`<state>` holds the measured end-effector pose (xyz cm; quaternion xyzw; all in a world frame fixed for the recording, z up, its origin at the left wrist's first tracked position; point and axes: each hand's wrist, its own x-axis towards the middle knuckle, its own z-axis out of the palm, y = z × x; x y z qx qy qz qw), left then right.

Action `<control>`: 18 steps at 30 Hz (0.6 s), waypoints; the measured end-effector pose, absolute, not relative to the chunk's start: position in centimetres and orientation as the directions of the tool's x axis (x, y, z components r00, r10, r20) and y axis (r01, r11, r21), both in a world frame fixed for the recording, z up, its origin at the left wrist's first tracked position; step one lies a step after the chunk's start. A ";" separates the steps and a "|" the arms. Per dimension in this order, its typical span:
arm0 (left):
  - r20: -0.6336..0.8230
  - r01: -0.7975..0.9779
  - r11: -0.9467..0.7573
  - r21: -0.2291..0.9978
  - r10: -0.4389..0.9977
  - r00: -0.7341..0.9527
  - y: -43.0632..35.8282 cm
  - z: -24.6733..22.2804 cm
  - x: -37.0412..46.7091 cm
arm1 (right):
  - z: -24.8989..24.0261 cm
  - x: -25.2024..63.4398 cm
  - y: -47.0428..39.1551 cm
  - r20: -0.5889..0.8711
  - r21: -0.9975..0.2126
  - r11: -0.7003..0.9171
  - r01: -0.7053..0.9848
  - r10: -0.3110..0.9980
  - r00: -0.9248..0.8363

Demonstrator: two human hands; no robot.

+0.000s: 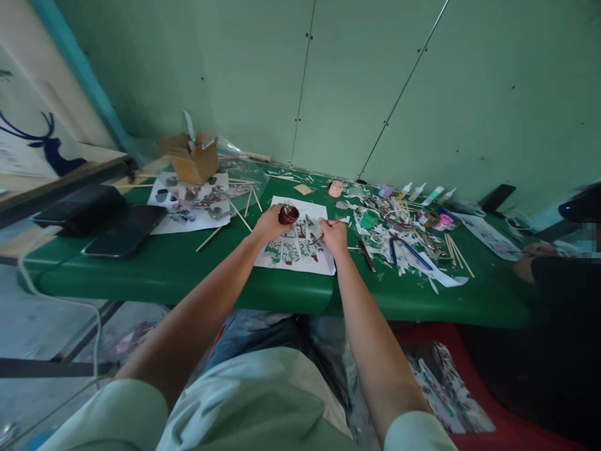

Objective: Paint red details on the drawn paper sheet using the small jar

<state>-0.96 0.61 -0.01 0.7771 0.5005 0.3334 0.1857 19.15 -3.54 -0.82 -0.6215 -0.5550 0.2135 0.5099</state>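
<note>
My left hand (271,224) is wrapped round a small jar of dark red paint (288,215), its open mouth facing up, above the left part of a white sheet (319,266). Green and red painted pieces (293,249) lie on that sheet. At the sheet's right edge, my right hand (334,236) pinches a thin reddish brush (337,221), whose tip is too small to make out. An open green paint jar (369,218) stands to the right of my right hand.
Scraps, pliers (413,253) and glue bottles (417,191) crowd the table's right side. On the left are a cardboard box (195,160), wooden sticks, a painted sheet (190,210) and a dark tablet (126,230). Another person's hand (539,250) is at the far right.
</note>
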 end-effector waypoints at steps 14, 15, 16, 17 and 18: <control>0.341 0.660 -0.438 0.610 0.897 0.279 0.8 -0.2 -0.9 | -0.9 19.0 -3.4 0.242 -0.924 0.121 0.363 0.919 0.311; 0.344 0.661 -0.439 0.609 0.897 0.279 0.8 -0.2 -0.9 | -1.0 19.0 -3.4 0.244 -0.922 0.121 0.367 0.920 0.308; 0.346 0.661 -0.439 0.608 0.896 0.278 0.8 -0.2 -0.9 | -1.0 19.0 -3.4 0.247 -0.918 0.121 0.377 0.920 0.304; 0.346 0.661 -0.439 0.608 0.896 0.277 0.8 -0.2 -0.9 | -1.0 19.0 -3.4 0.251 -0.913 0.121 0.390 0.920 0.302; 0.345 0.660 -0.439 0.610 0.897 0.278 0.8 -0.2 -0.9 | -1.0 19.0 -3.4 0.259 -0.907 0.123 0.403 0.918 0.301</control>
